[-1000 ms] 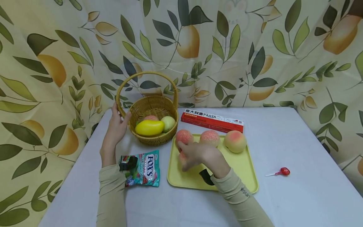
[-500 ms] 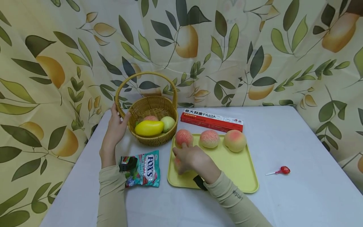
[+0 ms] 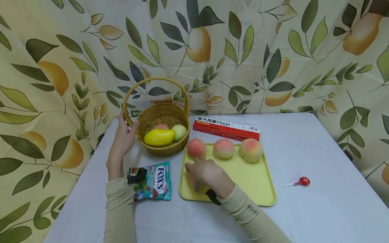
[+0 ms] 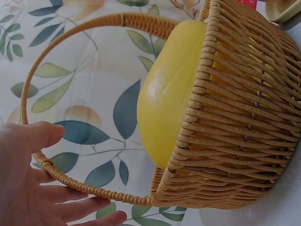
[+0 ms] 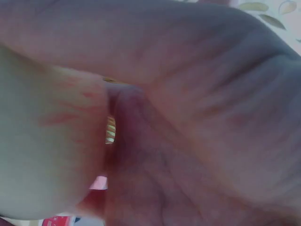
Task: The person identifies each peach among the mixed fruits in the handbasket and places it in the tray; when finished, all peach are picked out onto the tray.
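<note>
My left hand (image 3: 122,136) rests against the handle of a wicker basket (image 3: 161,152). In the left wrist view its fingers (image 4: 77,207) are fairly straight, and the basket handle (image 4: 94,190) passes between them and the thumb. The basket holds a yellow mango-like fruit (image 3: 159,137), a pale green round fruit (image 3: 179,132) and a pink fruit (image 3: 161,127). Over the yellow tray (image 3: 246,184), my right hand (image 3: 209,173) grips a peach (image 5: 51,141), mostly hidden in the head view. Three more peaches line the tray's far side: left (image 3: 196,147), middle (image 3: 224,148) and right (image 3: 251,150).
A red pasta box (image 3: 226,129) lies behind the tray. In front of the basket is a teal candy bag (image 3: 156,180), partly under the left wrist. A red lollipop (image 3: 304,181) lies to the right of the tray. A leaf-patterned curtain (image 3: 194,77) hangs behind the table.
My right hand has shifted slightly left and toward me, around the peach at the tray's left side. The left hand stays at the basket handle.
</note>
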Demonstrator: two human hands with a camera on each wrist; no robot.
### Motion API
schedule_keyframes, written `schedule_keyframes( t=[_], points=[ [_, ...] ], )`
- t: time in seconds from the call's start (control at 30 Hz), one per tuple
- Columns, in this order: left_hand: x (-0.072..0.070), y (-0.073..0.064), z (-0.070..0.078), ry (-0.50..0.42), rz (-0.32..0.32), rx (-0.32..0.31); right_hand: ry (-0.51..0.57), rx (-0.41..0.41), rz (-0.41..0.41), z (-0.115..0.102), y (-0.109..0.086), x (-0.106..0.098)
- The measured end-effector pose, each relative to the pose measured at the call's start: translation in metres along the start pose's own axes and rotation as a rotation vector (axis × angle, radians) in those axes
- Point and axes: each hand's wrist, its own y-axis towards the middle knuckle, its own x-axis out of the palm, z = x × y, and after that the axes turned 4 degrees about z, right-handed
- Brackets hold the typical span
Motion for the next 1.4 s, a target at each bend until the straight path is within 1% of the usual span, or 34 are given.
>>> schedule_keyframes(
  t=[0.1,0.17,0.2,0.3,0.43,0.5,0.73,0.9,1.0,1.17,1.27,1.33,1.4],
  points=[
    [-0.001,0.001,0.001,-0.007,0.000,0.008,0.036,-0.008,-0.016,0.003,-0.003,-0.003],
    [-0.002,0.001,0.001,-0.011,0.002,0.013,0.027,-0.024,-0.020,0.004,-0.004,-0.004],
    [-0.002,0.001,0.002,-0.012,0.003,0.015,0.012,-0.036,-0.015,0.004,-0.005,-0.004],
    [-0.002,0.001,0.003,-0.010,0.008,0.017,0.021,-0.048,-0.004,0.006,-0.005,-0.004],
    [-0.002,0.000,0.004,-0.006,0.011,0.019,0.066,-0.064,0.007,0.008,-0.002,-0.004],
    [-0.002,0.000,0.005,-0.003,0.011,0.019,0.070,-0.072,0.008,0.009,-0.001,-0.005],
    [-0.003,-0.001,0.006,0.001,0.011,0.014,0.101,-0.028,-0.053,0.008,-0.004,-0.006],
    [-0.003,-0.001,0.007,0.004,0.016,0.016,0.095,-0.021,-0.057,0.007,-0.006,-0.005],
    [-0.003,-0.001,0.007,0.001,0.016,0.019,0.105,-0.032,-0.064,0.008,-0.008,-0.007],
    [-0.005,-0.001,0.009,-0.007,0.005,0.030,0.160,-0.093,-0.051,0.017,-0.012,-0.017],
    [-0.005,0.000,0.010,-0.005,0.003,0.039,0.222,-0.144,-0.029,0.023,-0.016,-0.025],
    [-0.005,0.001,0.009,-0.008,0.006,0.035,0.271,-0.194,-0.005,0.028,-0.018,-0.030],
    [-0.004,0.002,0.009,-0.013,0.006,0.024,0.307,-0.259,0.038,0.033,-0.019,-0.035]
  ],
)
